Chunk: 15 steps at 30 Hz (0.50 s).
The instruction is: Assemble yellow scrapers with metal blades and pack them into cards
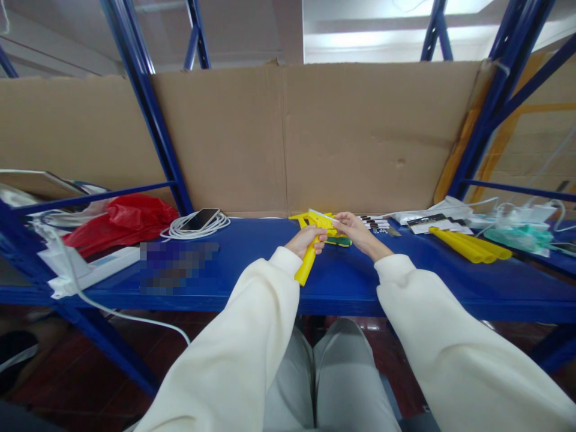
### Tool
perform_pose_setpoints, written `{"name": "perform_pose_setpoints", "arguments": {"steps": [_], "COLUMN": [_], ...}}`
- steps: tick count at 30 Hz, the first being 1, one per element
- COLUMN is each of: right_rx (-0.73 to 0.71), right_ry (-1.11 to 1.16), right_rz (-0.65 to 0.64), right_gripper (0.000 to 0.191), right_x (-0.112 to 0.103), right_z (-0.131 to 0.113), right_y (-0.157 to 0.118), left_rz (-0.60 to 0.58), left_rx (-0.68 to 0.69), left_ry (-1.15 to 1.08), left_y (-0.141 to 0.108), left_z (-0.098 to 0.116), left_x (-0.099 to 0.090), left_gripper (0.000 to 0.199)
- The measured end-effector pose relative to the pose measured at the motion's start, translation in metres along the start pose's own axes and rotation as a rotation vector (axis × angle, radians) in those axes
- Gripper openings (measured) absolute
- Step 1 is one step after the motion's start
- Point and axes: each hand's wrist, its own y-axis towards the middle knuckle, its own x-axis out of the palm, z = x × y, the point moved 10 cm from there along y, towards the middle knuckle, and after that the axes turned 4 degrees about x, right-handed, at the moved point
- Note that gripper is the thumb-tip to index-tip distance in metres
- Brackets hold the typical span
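My left hand (306, 241) is wrapped round a yellow tube-shaped handle (308, 264), which tilts with its lower end toward me. At its upper end sits a yellow head with a thin pale strip (320, 215) along it. The fingers of my right hand (355, 231) are closed at the right end of this strip and head; whether they grip the strip or the head, I cannot tell. Just behind and below my hands lie more yellow parts (297, 218) and a green-and-yellow tool handle (339, 241), partly hidden by my fingers.
Several yellow tubes (468, 245) lie on the blue shelf (252, 270) at the right, near small black-and-white pieces (375, 223). At left are a phone (201, 219) on a coiled white cable (180, 231) and a red bag (126, 222). Cardboard (360, 138) stands behind.
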Motion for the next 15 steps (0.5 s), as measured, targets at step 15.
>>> {"name": "perform_pose_setpoints", "arguments": {"steps": [15], "right_rx": [-0.101], "right_ry": [-0.082], "right_rz": [0.072], "right_gripper": [0.047], "right_x": [0.0001], "right_z": [0.0000], "right_y": [0.0036], "left_rz": [0.029], "left_rx": [0.017], "left_ry": [-0.028], "left_y": [-0.0005], "left_z": [0.0042], "left_x": [-0.0033], "left_gripper": [0.020]}}
